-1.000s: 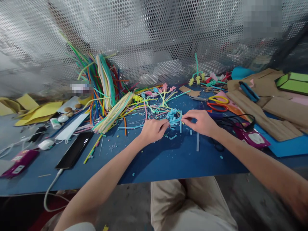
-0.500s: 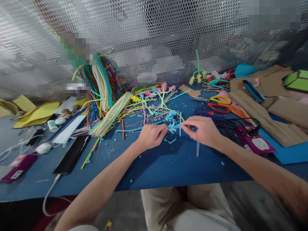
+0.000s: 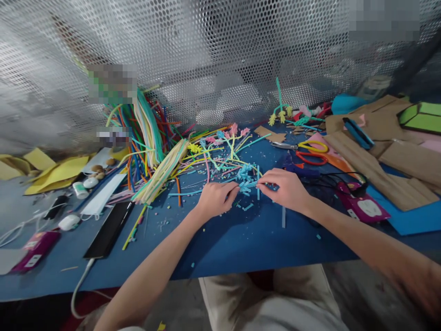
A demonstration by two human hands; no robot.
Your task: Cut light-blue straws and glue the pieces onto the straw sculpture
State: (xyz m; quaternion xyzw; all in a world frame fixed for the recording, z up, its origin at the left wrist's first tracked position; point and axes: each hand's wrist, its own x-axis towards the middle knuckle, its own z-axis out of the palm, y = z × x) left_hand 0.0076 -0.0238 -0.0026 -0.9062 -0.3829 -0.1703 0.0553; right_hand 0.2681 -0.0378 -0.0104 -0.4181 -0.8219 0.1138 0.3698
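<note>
Phone (image 3: 109, 230) left of hands (image 3: 216, 199), on table (image 3: 220, 248)

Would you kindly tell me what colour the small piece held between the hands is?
The piece is light blue, shown best in the head view.

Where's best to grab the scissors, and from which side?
I'd grip the scissors by the handle loops, from above and the right. The loops form the right end; the blades point left. A low reach from the near side looks worse: the dark-blue tool lies just in front.
</note>
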